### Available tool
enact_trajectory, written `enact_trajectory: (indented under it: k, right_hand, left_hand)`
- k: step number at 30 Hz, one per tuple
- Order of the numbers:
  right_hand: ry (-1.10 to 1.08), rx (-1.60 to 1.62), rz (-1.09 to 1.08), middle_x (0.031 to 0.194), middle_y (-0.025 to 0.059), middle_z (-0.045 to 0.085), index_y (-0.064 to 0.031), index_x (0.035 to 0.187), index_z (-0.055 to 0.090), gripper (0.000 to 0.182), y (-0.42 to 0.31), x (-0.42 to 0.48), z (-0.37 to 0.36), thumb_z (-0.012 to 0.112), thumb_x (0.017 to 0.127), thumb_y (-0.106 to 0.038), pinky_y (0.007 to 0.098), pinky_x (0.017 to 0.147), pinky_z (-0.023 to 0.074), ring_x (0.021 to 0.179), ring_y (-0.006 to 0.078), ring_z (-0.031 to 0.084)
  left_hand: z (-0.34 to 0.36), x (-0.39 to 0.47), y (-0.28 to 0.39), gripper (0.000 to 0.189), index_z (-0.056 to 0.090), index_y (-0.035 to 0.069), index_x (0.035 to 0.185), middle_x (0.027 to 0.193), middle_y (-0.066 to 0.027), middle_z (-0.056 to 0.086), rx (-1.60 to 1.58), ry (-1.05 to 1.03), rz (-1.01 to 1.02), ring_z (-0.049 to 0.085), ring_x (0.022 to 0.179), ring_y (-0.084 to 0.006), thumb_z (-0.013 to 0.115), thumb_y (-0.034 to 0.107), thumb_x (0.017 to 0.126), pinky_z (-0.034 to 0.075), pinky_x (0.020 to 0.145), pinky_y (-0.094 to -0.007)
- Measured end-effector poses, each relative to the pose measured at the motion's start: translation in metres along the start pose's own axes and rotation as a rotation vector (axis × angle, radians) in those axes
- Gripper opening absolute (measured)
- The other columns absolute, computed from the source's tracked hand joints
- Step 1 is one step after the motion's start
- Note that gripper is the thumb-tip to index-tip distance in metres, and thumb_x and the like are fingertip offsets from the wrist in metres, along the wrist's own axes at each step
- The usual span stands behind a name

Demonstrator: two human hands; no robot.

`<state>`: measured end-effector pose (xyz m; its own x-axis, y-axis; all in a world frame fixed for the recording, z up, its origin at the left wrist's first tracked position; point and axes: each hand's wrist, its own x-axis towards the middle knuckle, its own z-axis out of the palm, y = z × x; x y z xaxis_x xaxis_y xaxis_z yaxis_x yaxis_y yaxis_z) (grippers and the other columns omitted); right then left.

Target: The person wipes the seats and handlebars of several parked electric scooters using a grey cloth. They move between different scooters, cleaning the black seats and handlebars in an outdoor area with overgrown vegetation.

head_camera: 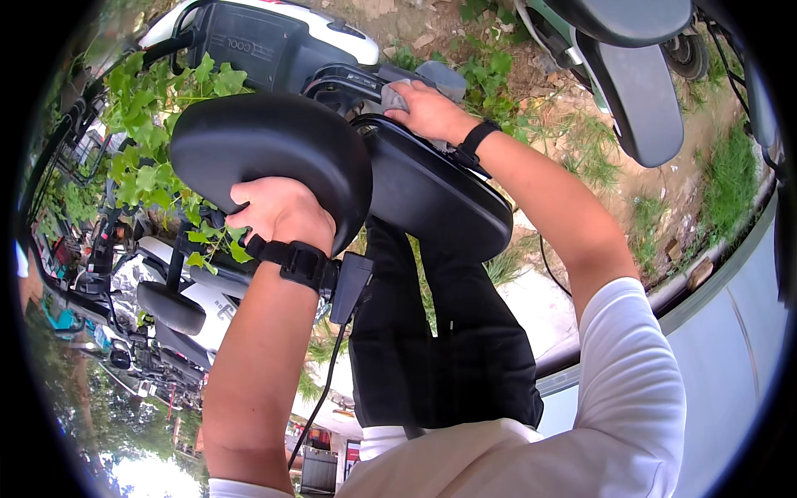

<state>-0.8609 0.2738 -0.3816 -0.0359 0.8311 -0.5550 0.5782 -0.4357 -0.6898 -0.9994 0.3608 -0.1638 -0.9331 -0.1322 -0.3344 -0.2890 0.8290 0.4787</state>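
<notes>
A scooter with a rounded black backrest pad (pixel 268 146) and a long black seat (pixel 436 187) stands before me. My left hand (pixel 280 208) rests against the near side of the backrest, thumb and fingers spread; some fingertips are hidden. My right hand (pixel 429 109) presses a grey cloth (pixel 395 96) on the dark plastic part (pixel 352 81) beyond the seat. The cloth is bunched under the fingers, and more of it shows below the palm. Black straps circle both wrists, and a small black box with a cable sits at the left one.
Leafy green branches (pixel 146 124) hang at the left, near more parked scooters (pixel 180 305). Another scooter's grey-black seat (pixel 644 99) is at the upper right. Behind me on the right runs a pale panel (pixel 728 336) with a raised edge.
</notes>
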Motion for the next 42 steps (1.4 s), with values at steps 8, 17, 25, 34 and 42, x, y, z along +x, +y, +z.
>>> enact_trajectory:
  k: [8, 17, 25, 34, 42]
  right_hand:
    - [0.108, -0.482, -0.295, 0.127, 0.0187, 0.06, -0.0066, 0.132, 0.059, 0.054, -0.02, 0.046, -0.008, 0.069, 0.095, -0.043, 0.0471, 0.099, 0.0522, 0.121, 0.0394, 0.057]
    - [0.364, -0.754, -0.842, 0.119, 0.0028, 0.062, -0.0189, 0.117, 0.069, 0.027, -0.088, 0.121, 0.004, 0.06, 0.092, -0.021, 0.0351, 0.091, 0.0502, 0.115, 0.0242, 0.058]
    - [0.033, -0.827, -0.853, 0.131, 0.0048, 0.059, -0.019, 0.124, 0.065, 0.029, -0.107, 0.124, -0.007, 0.058, 0.096, -0.023, 0.0385, 0.093, 0.0511, 0.12, 0.0257, 0.057]
    - [0.11, -0.751, -0.934, 0.145, 0.002, 0.052, -0.0214, 0.136, 0.063, 0.047, -0.03, 0.062, -0.023, 0.063, 0.089, -0.018, 0.0356, 0.095, 0.0492, 0.118, 0.0254, 0.054]
    - [-0.436, -0.76, -0.843, 0.137, -0.0021, 0.062, -0.0161, 0.111, 0.078, 0.027, -0.051, 0.064, -0.055, 0.064, 0.087, -0.015, 0.0391, 0.086, 0.0602, 0.113, 0.031, 0.062]
  left_hand:
    - [0.013, 0.022, -0.003, 0.051, 0.065, 0.014, 0.128, 0.125, -0.0014, 0.071, -0.005, 0.025, -0.009, 0.066, 0.109, -0.0232, 0.041, 0.045, 0.094, 0.053, 0.092, -0.0401]
    - [0.017, 0.027, -0.004, 0.052, 0.065, 0.013, 0.128, 0.125, -0.0022, 0.071, -0.001, 0.027, 0.015, 0.067, 0.109, -0.0237, 0.04, 0.045, 0.095, 0.053, 0.093, -0.0405]
    - [0.013, 0.018, -0.001, 0.052, 0.065, 0.013, 0.128, 0.126, -0.0029, 0.071, 0.001, 0.018, 0.013, 0.067, 0.109, -0.0241, 0.04, 0.045, 0.096, 0.054, 0.093, -0.0409]
    - [0.011, 0.018, 0.0, 0.053, 0.066, 0.012, 0.128, 0.126, -0.0036, 0.071, 0.023, 0.0, 0.013, 0.067, 0.11, -0.0246, 0.038, 0.044, 0.097, 0.054, 0.093, -0.0413]
    - [0.013, 0.019, -0.001, 0.053, 0.066, 0.011, 0.128, 0.126, -0.0043, 0.071, 0.03, -0.025, 0.035, 0.067, 0.11, -0.0251, 0.038, 0.044, 0.098, 0.055, 0.094, -0.0417]
